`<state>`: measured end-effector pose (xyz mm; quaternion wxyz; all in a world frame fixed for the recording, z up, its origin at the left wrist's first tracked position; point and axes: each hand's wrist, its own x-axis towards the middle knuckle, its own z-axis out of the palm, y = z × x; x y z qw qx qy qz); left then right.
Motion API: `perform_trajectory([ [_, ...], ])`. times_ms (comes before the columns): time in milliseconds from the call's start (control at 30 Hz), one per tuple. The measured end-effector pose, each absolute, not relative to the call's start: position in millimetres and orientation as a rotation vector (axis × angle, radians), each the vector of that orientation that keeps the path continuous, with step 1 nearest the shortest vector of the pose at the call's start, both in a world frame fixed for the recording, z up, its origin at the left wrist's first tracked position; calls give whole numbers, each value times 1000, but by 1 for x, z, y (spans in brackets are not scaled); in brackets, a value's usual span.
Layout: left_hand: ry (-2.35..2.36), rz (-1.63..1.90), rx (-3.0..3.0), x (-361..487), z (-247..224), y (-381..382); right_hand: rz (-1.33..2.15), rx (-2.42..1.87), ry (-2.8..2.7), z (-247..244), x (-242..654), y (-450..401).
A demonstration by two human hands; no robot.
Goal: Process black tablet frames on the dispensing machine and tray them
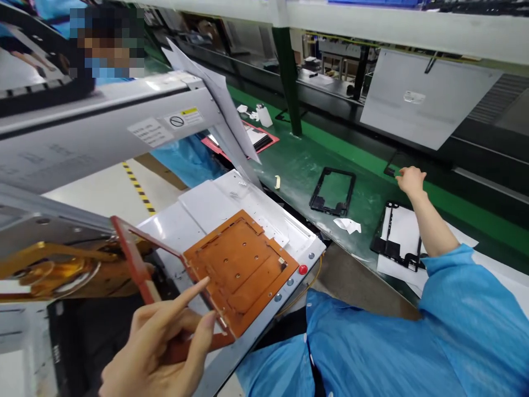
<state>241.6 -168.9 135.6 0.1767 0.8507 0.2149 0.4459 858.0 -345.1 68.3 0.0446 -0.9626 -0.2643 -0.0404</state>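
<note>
In the head view, a thin black piece (389,172) is seen at the far side of a green bench (289,160), just left of the right hand (412,181), the nearer hand; its long axis is partly hidden. Right fingers are curled, their grip unclear. The left hand's (165,336) index and thumb are parted beside a squarish orange plate (248,275) lying rightward; any grip by its other fingers cannot be told.

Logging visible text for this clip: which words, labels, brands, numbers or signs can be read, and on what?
No words, brands or numbers are readable.
Beam: slashed-circle sign and yellow warning strip, wording too small.
White label on the beam: printed lines, blurred.
Tag on the hanging sheet: too small.
</note>
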Motion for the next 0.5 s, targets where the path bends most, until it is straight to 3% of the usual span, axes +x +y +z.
perform_trajectory([
  [233, 570, 1241, 2409, 247, 134, -168, 169, -2402, -1644, 13, 728, -260],
  [500, 593, 1372, 2376, 238, 131, -169, 127, -2333, -1680, 3, 692, -233],
])
